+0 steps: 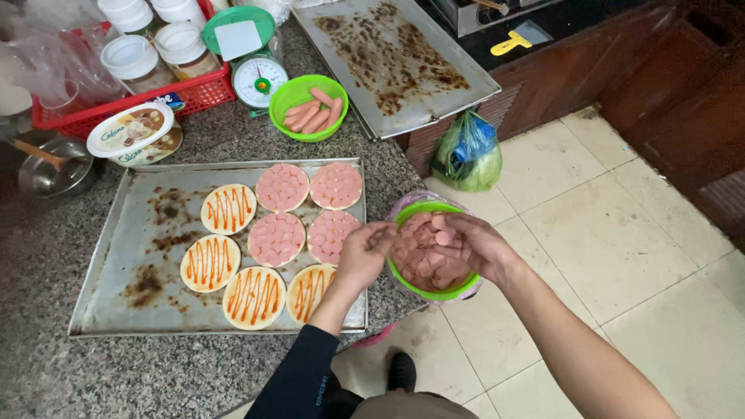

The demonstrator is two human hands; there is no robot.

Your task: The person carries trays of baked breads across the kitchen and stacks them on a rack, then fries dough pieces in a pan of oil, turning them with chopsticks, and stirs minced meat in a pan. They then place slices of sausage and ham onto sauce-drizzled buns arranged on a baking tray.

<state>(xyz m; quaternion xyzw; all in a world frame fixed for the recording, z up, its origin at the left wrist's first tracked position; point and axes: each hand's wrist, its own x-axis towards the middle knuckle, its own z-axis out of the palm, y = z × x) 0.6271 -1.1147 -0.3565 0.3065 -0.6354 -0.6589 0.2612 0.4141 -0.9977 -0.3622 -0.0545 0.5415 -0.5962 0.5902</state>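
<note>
Left hand and right hand over green bowl w/ sausage slices; right fingers pinching slices, left fingers curled, grip unclear. Baking tray adj.

Soft even indoor light, faint shadows, sharp focus, wide-angle bending at edges

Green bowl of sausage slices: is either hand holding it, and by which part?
Left hand grips the green bowl at its near-left rim. Right hand reaches into it, fingertips on the sausage slices; whether it pinches one cannot be told.
</note>
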